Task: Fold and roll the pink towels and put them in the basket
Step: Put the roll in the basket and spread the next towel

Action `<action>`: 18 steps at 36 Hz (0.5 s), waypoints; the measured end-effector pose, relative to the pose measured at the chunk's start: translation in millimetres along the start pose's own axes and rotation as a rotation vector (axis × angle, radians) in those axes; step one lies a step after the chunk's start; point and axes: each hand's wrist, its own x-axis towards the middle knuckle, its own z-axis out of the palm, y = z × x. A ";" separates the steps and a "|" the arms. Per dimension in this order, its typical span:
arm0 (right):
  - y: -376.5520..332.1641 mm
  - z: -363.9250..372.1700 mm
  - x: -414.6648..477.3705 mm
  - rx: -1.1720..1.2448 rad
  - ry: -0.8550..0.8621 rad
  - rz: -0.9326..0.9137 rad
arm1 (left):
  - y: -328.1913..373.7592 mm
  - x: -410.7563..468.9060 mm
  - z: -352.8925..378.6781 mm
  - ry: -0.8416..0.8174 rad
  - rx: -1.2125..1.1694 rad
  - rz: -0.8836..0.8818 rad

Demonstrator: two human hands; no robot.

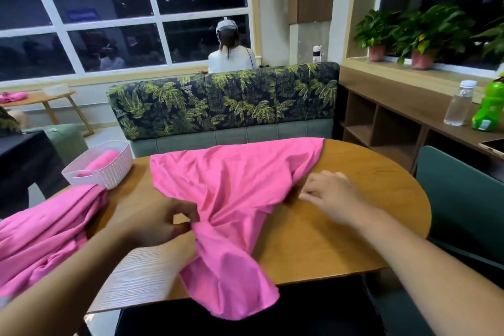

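1. Nearest me, the crumpled bright pink cloth towel (231,180) lies across the middle of the oval wooden table (341,240). A long flap hangs over the table's near edge, and its weight could drag the whole towel off if the grip slackens.
2. At the table's left side, a heaped second pink towel (41,240) spills over the edge. A careless elbow could send it to the floor.
3. The left hand (161,224), near the table's front, pinches a bunched gather of the spread towel between thumb and fingers. Pulling from a bunch rather than a corner is likely to fold the creases in and give a lopsided roll.
4. The right hand (330,194), towards the table's right, has curled fingers at the towel's hem. I cannot tell whether they grasp it or only rest there. If they only rest, the hem may slide when the left hand tugs.
5. At the table's far left corner sits the white woven plastic basket (101,169) holding a rolled pink towel (103,158). It looks close to the edge, so a snagging cloth might tip it.
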 end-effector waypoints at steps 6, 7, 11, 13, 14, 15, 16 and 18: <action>-15.4 4.2 -14.1 0.280 -0.063 0.117 | 11.2 0.6 14.5 0.183 -0.129 -0.106; -25.7 9.7 -15.1 0.307 -0.071 0.098 | 16.0 3.0 20.8 0.224 -0.129 -0.132; -62.0 35.7 -13.4 0.288 -0.110 -0.060 | 12.3 12.0 47.6 0.265 -0.271 -0.214; -74.8 43.6 -9.9 0.203 -0.114 -0.138 | 13.1 12.5 54.5 0.217 -0.295 -0.168; -78.9 45.9 -8.0 0.180 -0.101 -0.152 | 17.3 11.5 55.5 0.194 -0.288 -0.127; -82.0 47.2 -6.2 0.170 -0.087 -0.151 | 19.8 9.8 56.5 0.169 -0.283 -0.088; -84.3 47.8 -4.5 0.162 -0.075 -0.140 | 21.8 7.1 56.5 0.137 -0.272 -0.057; -85.3 49.4 -1.2 0.146 -0.067 -0.121 | 21.5 0.1 54.7 0.054 -0.268 -0.010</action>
